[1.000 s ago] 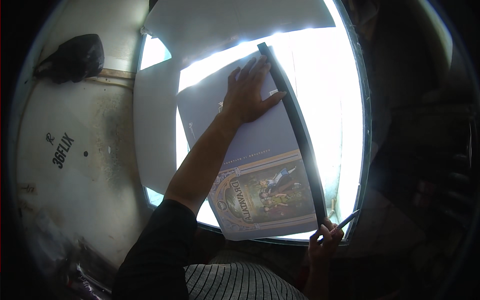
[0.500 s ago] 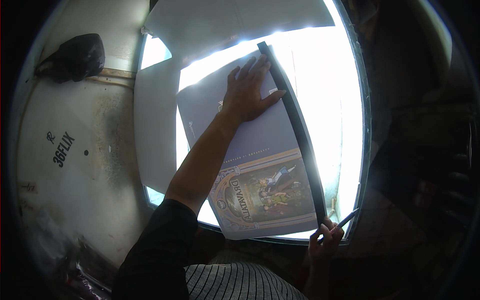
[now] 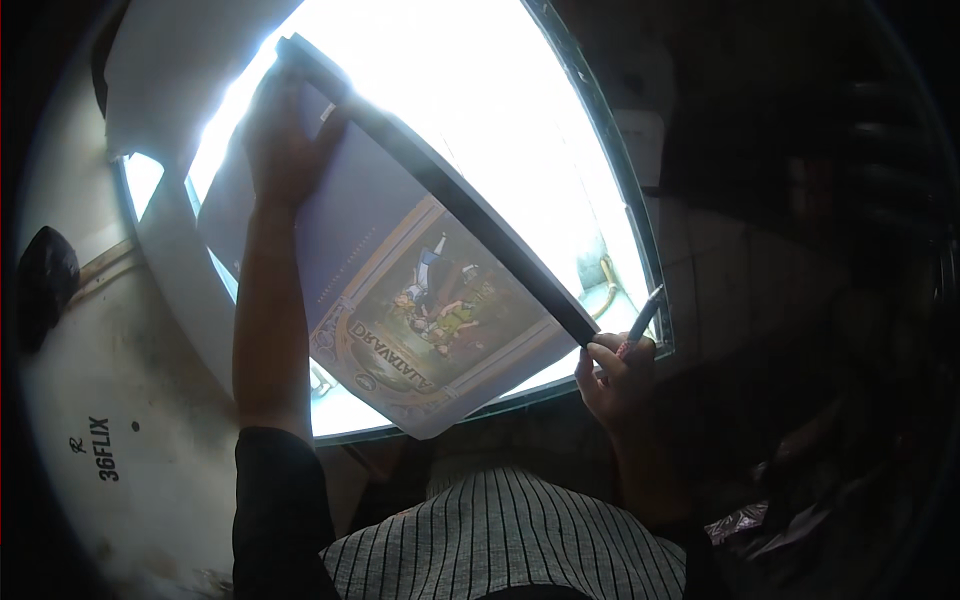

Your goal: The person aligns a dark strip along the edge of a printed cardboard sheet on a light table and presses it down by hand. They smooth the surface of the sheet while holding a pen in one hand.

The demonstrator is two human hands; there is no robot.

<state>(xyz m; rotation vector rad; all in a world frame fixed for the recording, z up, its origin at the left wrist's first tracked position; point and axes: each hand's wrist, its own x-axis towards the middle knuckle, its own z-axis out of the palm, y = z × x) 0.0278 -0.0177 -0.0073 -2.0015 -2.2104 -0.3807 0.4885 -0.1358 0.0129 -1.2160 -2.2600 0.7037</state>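
Note:
A purple printed sheet [image 3: 365, 210] with a framed picture of figures lies slanted on a brightly glowing light table [image 3: 480, 90]. Along its right edge runs a long dark straight bar [image 3: 490, 235], ruler-like. My left hand [image 3: 290, 150] rests on the sheet's upper part, thumb apart and against the bar; glare blurs its fingertips. At the bar's near end, my right hand [image 3: 620, 380] pinches the tip between thumb and finger. The same hand keeps a pen-shaped tool [image 3: 645, 315] with a dark barrel and pink grip, its pale point upward.
Large pale sheets [image 3: 165, 110] lie on the table's left side and far edge. A dark bundle [image 3: 48, 285] sits on the pale surface [image 3: 90, 380] at far left. Dark frame edging [image 3: 610, 140] bounds the light table. Crumpled shiny plastic [image 3: 740, 520] shows at lower right.
The view has swung to the right, so the light table and the sheet appear turned and farther left. Both hands stay at the bar's two ends; the tool remains in my right hand.

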